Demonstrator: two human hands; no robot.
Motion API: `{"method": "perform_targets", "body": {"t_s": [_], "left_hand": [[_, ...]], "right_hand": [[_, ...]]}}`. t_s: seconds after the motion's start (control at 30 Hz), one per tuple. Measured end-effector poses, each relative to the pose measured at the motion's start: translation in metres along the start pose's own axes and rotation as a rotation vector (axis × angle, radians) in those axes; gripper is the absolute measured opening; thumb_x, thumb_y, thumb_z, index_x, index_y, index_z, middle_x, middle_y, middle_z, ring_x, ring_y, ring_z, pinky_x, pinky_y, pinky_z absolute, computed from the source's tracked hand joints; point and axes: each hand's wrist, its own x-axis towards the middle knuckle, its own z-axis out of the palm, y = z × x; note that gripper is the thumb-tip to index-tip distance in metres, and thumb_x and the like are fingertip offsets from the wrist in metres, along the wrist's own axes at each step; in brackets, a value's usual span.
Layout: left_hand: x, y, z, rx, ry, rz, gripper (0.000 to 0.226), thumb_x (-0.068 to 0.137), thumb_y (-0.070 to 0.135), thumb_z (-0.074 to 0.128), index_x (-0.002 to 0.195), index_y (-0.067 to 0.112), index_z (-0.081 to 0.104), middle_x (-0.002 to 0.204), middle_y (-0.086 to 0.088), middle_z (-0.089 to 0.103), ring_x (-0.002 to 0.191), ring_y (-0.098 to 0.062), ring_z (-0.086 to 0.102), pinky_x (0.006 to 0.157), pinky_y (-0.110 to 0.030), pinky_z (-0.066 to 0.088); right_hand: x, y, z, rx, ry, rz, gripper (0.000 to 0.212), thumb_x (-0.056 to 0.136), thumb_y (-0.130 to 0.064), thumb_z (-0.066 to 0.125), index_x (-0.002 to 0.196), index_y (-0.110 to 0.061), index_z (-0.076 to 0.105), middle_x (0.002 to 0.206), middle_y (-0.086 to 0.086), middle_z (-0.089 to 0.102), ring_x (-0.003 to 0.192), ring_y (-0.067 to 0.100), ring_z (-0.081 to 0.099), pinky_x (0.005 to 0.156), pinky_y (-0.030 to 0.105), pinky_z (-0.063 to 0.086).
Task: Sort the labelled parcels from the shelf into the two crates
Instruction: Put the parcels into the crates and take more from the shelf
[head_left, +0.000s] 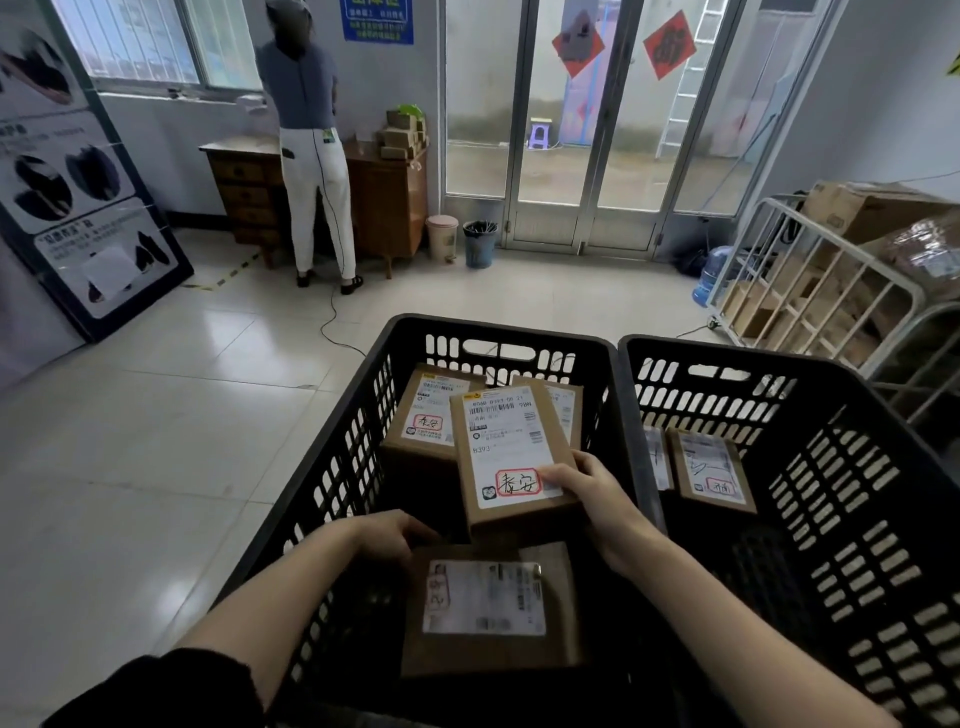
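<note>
brown cardboard parcel w/ white label (504, 447) was pinched at its near right corner by r hand (587, 493), thumb on the red-circled writing, held tilted over the left black slotted plastic crate (337, 467). l hand (400, 535), just below-left of that grip, had fingers curled over the far left corner of a second brown labelled parcel (488, 613) inside same crate. right black crate (831, 493) sat beside r wrist.

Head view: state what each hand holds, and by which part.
Right hand grips the raised parcel by its near right corner. Left hand touches the nearest parcel at far left corner; grip unclear.
</note>
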Motion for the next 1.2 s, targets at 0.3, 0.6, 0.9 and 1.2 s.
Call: {"method": "perform_targets", "body": {"t_s": [0.3, 0.6, 0.9, 1.2], "left_hand": [[0.011, 0.009, 0.028, 0.602, 0.186, 0.181, 0.100, 0.070, 0.040, 0.075, 0.148, 0.027, 0.015, 0.154, -0.004, 0.016, 0.140, -0.024, 0.022, 0.114, -0.037, 0.029], [0.013, 0.017, 0.042, 0.906, 0.170, 0.362, 0.102, 0.071, 0.044, 0.074, 0.148, 0.012, 0.016, 0.157, -0.008, 0.012, 0.144, -0.023, 0.013, 0.116, -0.034, 0.022], [0.019, 0.006, 0.046, 0.842, 0.096, 0.382, 0.098, 0.082, 0.038, 0.066, 0.150, 0.013, 0.000, 0.159, -0.008, -0.004, 0.146, -0.023, 0.004, 0.116, -0.032, 0.021], [0.017, 0.015, 0.045, 0.882, 0.041, 0.326, 0.100, 0.082, 0.037, 0.066, 0.149, 0.012, -0.004, 0.158, -0.010, -0.007, 0.146, -0.025, 0.001, 0.117, -0.034, 0.018]], "right_hand": [[0.004, -0.009, -0.007, 0.053, 0.041, -0.070, 0.060, 0.080, -0.023, 0.069, 0.131, -0.017, 0.038, 0.115, 0.014, 0.063, 0.097, 0.028, 0.067, 0.086, 0.043, 0.056], [0.008, -0.016, -0.009, 0.091, 0.097, -0.120, 0.058, 0.081, -0.023, 0.068, 0.131, -0.018, 0.039, 0.113, 0.013, 0.063, 0.093, 0.025, 0.067, 0.079, 0.038, 0.057], [0.014, -0.009, -0.007, 0.127, 0.088, -0.088, 0.059, 0.080, -0.024, 0.070, 0.131, -0.018, 0.039, 0.112, 0.012, 0.064, 0.095, 0.026, 0.067, 0.078, 0.038, 0.057], [0.012, -0.007, -0.008, 0.138, 0.089, -0.093, 0.061, 0.080, -0.025, 0.070, 0.132, -0.018, 0.039, 0.112, 0.012, 0.064, 0.097, 0.025, 0.066, 0.076, 0.035, 0.057]]}}
